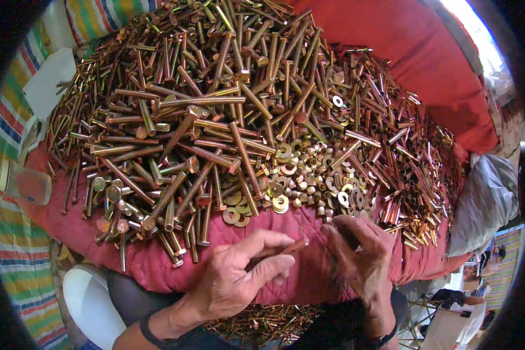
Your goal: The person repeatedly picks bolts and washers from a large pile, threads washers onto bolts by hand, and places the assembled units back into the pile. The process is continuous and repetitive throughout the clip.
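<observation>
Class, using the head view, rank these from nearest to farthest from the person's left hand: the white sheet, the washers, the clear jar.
1. Washers: just ahead of the left hand.
2. Clear jar: off at the left.
3. White sheet: upper left, beyond the jar.

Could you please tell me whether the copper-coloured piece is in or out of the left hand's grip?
In: the left hand pinches the copper-coloured piece between thumb and fingers, one end showing.
</observation>
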Available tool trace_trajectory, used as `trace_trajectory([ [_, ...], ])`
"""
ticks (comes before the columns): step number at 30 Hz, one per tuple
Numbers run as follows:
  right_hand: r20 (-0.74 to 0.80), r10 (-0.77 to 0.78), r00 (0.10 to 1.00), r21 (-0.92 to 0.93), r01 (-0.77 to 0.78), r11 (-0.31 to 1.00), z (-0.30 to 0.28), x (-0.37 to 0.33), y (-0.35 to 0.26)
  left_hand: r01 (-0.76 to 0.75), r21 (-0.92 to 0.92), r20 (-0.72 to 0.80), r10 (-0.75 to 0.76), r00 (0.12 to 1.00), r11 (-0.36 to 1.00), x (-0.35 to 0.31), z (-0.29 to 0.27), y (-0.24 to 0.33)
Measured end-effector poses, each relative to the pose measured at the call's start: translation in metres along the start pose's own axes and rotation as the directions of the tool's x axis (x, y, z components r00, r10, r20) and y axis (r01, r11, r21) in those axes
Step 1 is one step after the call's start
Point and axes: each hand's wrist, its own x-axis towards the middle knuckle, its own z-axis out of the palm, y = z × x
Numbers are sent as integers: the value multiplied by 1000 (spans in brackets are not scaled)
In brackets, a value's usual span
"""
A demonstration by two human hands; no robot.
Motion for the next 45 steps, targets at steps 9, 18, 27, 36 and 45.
trace_trajectory([
  [9, 76, -160, 984, -409, 177, 895, 16, -4, 15, -338, 495, -20, 399, 917, 801, -1, 6, -13],
  [18, 15, 59, 998, 321, -61, 945, 0, -4, 13, -488, 618, 113, 545, 831, 617, -1, 6, -12],
  [27, 189, 383, 904, 765, -380, 519, -18, -1, -8, -315, 218, 84, 304, 949, 924, 10, -5, 4],
  [36, 220, 418, 881, 760, -424, 493, -19, -8, -16, -543, 428, 134, 543, 829, 723, 2, -4, -3],
  [45, 253, 357, 899, 793, -404, 456, -28, -6, -18, -553, 513, 91, 599, 795, 656, 5, -7, -14],
])
